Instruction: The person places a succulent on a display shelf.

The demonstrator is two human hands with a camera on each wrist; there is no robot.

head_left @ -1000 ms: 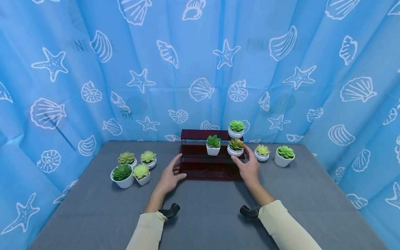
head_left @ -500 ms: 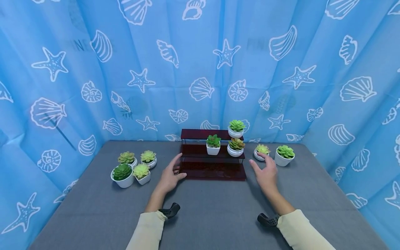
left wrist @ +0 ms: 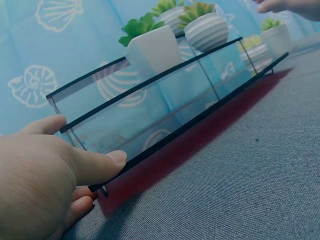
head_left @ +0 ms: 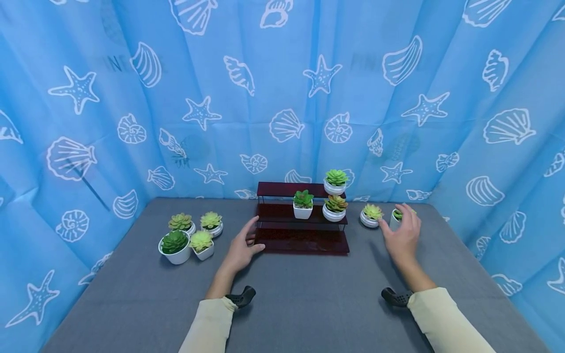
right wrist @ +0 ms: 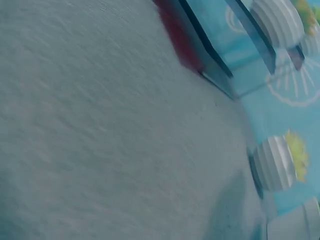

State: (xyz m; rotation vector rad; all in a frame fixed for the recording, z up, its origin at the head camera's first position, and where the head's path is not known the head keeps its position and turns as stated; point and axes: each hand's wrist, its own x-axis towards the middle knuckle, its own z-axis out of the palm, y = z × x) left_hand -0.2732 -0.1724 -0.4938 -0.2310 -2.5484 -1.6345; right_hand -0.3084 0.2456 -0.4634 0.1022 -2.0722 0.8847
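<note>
At the left end of a dark red three-tier display shelf [head_left: 304,240], my left hand [head_left: 240,249] steadies it. In the left wrist view the thumb [left wrist: 102,165] lies on the bottom tier's edge and another finger touches the tier above. My right hand [head_left: 403,238] is at a white potted succulent [head_left: 394,220] on the right, thumb and fingers apart, partly hiding it; contact cannot be made out. A ribbed pot with a yellow-green succulent [head_left: 371,215] stands just left of that hand. The right wrist view does not show the hand.
On the shelf stand a square-potted succulent [head_left: 303,211], a reddish-green one [head_left: 335,211] and a bright green one [head_left: 336,184] on the top tier. Several potted succulents, including a dark green one [head_left: 175,250], cluster at left. A patterned blue curtain [head_left: 282,88] hangs behind the grey table [head_left: 300,304].
My right hand has left the reddish-green succulent on the middle tier and moved right, past the ribbed pot, to the rightmost pot. The left hand has stayed at the shelf.
</note>
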